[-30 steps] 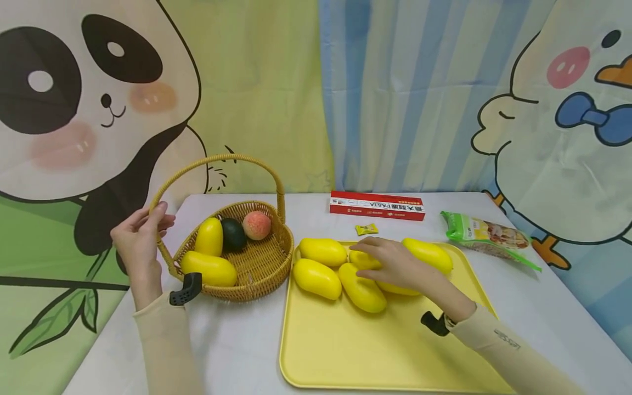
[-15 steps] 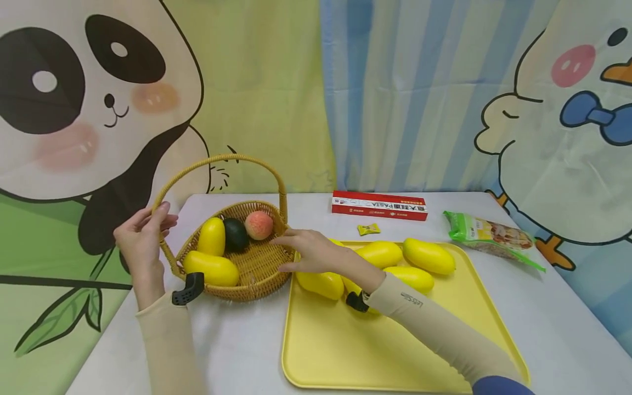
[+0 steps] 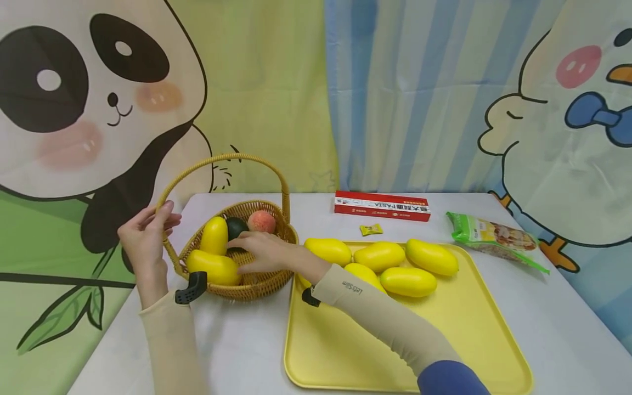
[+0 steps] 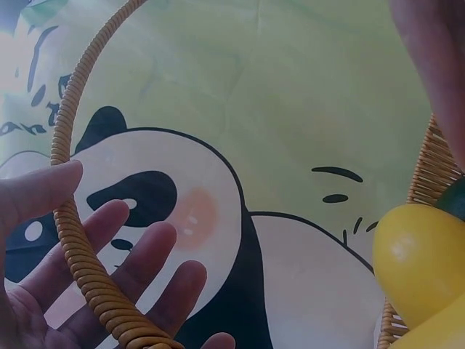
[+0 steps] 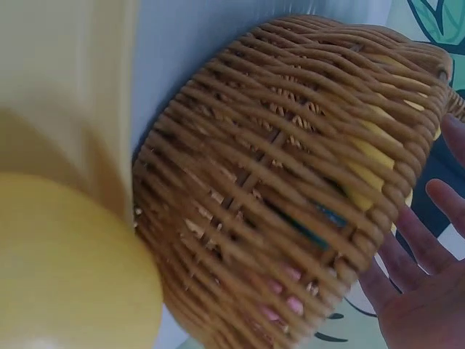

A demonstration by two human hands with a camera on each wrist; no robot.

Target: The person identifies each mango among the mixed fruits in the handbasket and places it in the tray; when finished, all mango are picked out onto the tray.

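Note:
My left hand (image 3: 145, 236) is at the left side of the wicker basket's handle (image 4: 109, 305), thumb on the near side and loosely bent fingers behind it. Inside the wicker basket (image 3: 257, 288) are two yellow mangoes (image 3: 213, 267), a dark green rounded fruit (image 3: 237, 227) and a peach (image 3: 261, 221). My right hand (image 3: 264, 251) reaches over the basket, its fingertips near the mangoes and the green fruit. Its fingers look spread and relaxed in the right wrist view, and nothing shows in them. Several more mangoes (image 3: 432, 258) lie on a yellow tray (image 3: 395, 351).
Behind the tray are a red pasta box (image 3: 382, 206) and a small yellow wrapped sweet (image 3: 371, 229). A green food packet (image 3: 496, 238) lies to the tray's right. The basket stands close to the tray's left edge on a white tablecloth (image 3: 237, 351).
My right hand has moved left from above the mangoes on the tray, across the basket's rim, to over the basket. My left hand stays at the handle. No fruit has visibly moved.

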